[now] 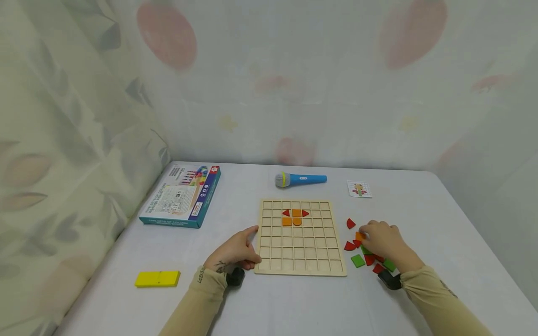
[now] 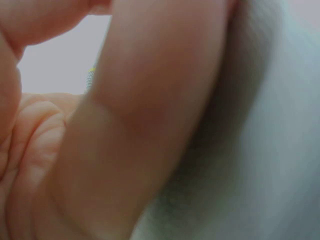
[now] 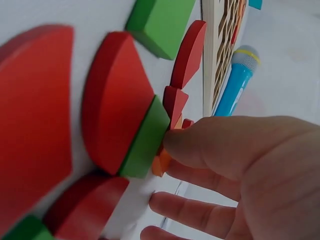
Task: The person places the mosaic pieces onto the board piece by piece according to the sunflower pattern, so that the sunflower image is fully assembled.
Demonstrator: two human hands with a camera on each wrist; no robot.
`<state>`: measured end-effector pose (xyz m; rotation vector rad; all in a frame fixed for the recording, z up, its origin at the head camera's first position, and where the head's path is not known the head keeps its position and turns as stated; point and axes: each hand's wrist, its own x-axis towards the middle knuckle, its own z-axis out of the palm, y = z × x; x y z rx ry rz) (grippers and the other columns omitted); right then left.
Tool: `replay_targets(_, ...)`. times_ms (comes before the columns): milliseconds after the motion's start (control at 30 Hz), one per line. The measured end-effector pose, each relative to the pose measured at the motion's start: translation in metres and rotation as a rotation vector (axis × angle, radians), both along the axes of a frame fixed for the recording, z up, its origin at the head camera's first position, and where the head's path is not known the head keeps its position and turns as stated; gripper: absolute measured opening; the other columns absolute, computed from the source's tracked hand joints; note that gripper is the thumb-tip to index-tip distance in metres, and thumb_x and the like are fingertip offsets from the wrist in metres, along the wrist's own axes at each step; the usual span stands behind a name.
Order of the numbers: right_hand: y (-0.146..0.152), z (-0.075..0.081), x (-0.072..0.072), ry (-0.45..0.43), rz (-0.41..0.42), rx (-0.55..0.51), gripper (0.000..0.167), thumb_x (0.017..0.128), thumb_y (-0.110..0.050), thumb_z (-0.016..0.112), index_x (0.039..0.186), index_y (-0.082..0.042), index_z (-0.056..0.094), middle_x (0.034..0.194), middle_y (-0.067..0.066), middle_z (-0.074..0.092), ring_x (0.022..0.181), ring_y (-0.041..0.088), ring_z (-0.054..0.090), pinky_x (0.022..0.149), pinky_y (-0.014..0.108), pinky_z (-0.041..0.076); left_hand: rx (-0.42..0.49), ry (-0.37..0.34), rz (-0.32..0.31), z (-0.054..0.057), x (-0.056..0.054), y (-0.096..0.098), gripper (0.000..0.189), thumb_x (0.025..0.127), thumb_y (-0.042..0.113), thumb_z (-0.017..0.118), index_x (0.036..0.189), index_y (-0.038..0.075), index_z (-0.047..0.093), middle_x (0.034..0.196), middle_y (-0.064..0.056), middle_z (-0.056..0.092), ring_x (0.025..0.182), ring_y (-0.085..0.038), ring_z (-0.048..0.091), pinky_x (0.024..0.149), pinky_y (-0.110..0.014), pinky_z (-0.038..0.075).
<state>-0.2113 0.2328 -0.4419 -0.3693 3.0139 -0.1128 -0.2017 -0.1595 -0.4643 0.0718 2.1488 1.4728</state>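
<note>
My left hand (image 1: 235, 249) rests at the left edge of the wooden grid board (image 1: 300, 267), thumb and index finger spread along the rim. Its bent fingers fill the left wrist view. On the board lie two orange squares (image 1: 286, 221), an orange disc (image 1: 297, 221) and two red triangles (image 1: 286, 213), grouped in the upper rows. To the right of the board, my right hand (image 1: 384, 240) pinches an orange piece (image 3: 161, 163) between thumb and index finger, at the far side of the loose pieces. The thumb partly hides this piece.
Red quarter-round pieces (image 1: 350, 246) and green pieces (image 1: 357, 261) lie around the right hand. Behind are a blue toy microphone (image 1: 308, 179) and a small picture card (image 1: 359, 189). A game box (image 1: 180, 198) and a yellow block (image 1: 157, 279) sit on the left.
</note>
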Motion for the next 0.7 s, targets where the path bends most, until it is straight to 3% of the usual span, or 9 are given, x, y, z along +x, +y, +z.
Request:
replay_targets(233, -0.001, -0.002, -0.004, -0.061, -0.012, -0.076, 0.024, 0.080, -0.013, 0.065, 0.100, 0.000, 0.065, 0.091, 0.011, 0.061, 0.073, 0.021, 0.052, 0.067, 0.040, 0.052, -0.008, 0.012, -0.007, 0.000, 0.000, 0.000, 0.099, 0.067, -0.002, 0.075, 0.148, 0.009, 0.019, 0.065, -0.009, 0.059, 0.047, -0.012, 0.056, 0.045, -0.026, 0.051)
replay_targets(433, -0.001, 0.000, -0.004, -0.118, -0.070, -0.182, 0.014, 0.081, -0.009, 0.065, 0.092, -0.003, 0.059, 0.081, 0.006, 0.059, 0.069, 0.019, 0.049, 0.062, 0.034, 0.050, -0.020, 0.015, -0.008, 0.000, -0.001, 0.000, 0.099, 0.066, -0.002, 0.075, 0.148, 0.009, 0.020, 0.065, -0.009, 0.060, 0.046, -0.012, 0.056, 0.045, -0.026, 0.051)
replay_targets(567, -0.003, 0.008, -0.004, -0.136, -0.095, -0.262, 0.011, 0.081, -0.007, 0.064, 0.090, -0.005, 0.058, 0.082, 0.008, 0.060, 0.068, 0.019, 0.050, 0.059, 0.032, 0.048, -0.015, 0.014, -0.014, 0.000, 0.000, 0.000, 0.099, 0.066, -0.003, 0.075, 0.148, 0.008, 0.019, 0.065, -0.009, 0.060, 0.046, -0.012, 0.056, 0.045, -0.026, 0.051)
replay_targets(700, -0.011, 0.020, -0.009, -0.095, -0.091, -0.356, 0.010, 0.082, -0.010, 0.064, 0.091, -0.006, 0.060, 0.084, 0.009, 0.061, 0.072, 0.020, 0.052, 0.061, 0.031, 0.048, -0.008, 0.012, -0.011, 0.000, 0.000, 0.000, 0.100, 0.066, -0.003, 0.075, 0.148, 0.008, 0.019, 0.065, -0.009, 0.059, 0.046, -0.012, 0.056, 0.045, -0.026, 0.051)
